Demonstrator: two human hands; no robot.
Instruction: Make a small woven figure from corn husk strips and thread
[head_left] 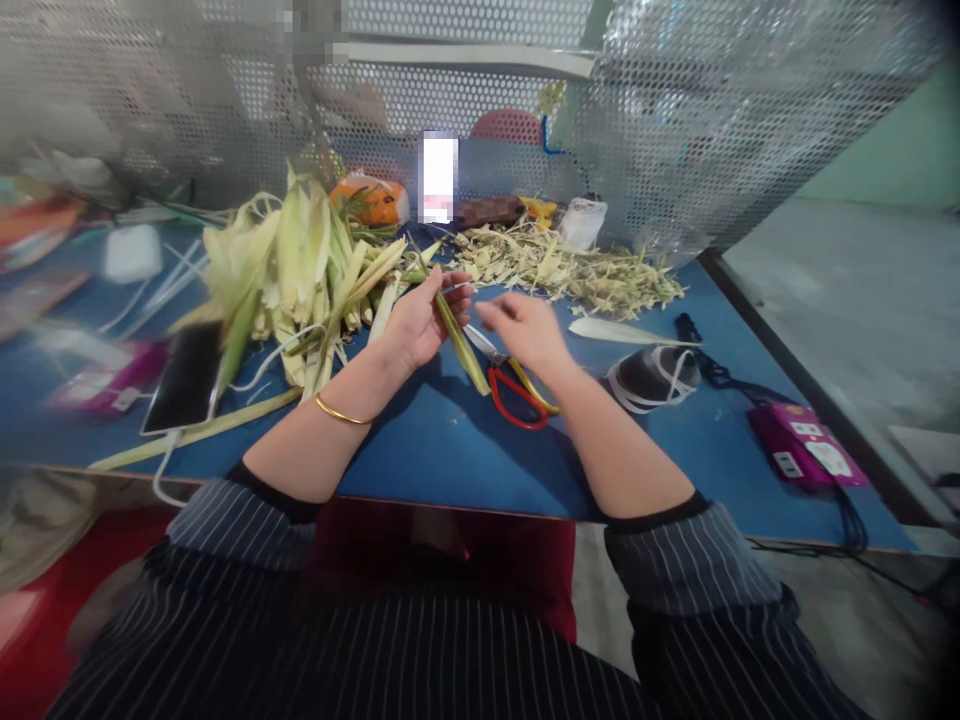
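- The leaf strip is long, narrow and flat, green with yellowish streaks and a browner edge; it slants across the left palm, its lower end sticking out toward the red-handled scissors.
- The left hand is half open, palm turned up, its thumb closed on the leaf strip and its fingers loosely bent behind it.
- The right hand is just across from it, back of the hand up, fingers curled in toward the thumb; the fingertips are blurred, and whether anything is pinched there cannot be told.
- Both forearms come in from the near edge and slope inward, so the hands nearly meet above the middle of the table; a gold bangle circles the left forearm, and striped sleeves end near the elbows.
- Below and between the hands lie the scissors, one handle red and the other yellow, the blades pointing up and left.
- Left of the left hand, a thick pile of pale green husks spreads over the blue table, next to a dark-screened phone with a white cable.
- Beyond the right hand, a loose heap of thin, yellowish shreds stretches to the right, with one pale, broad leaf in front.
- Right of the right forearm sits a dark roll bound in white cord; farther right, a magenta box.
- At the back, an orange packet and an upright lit screen stand before a perforated metal panel.
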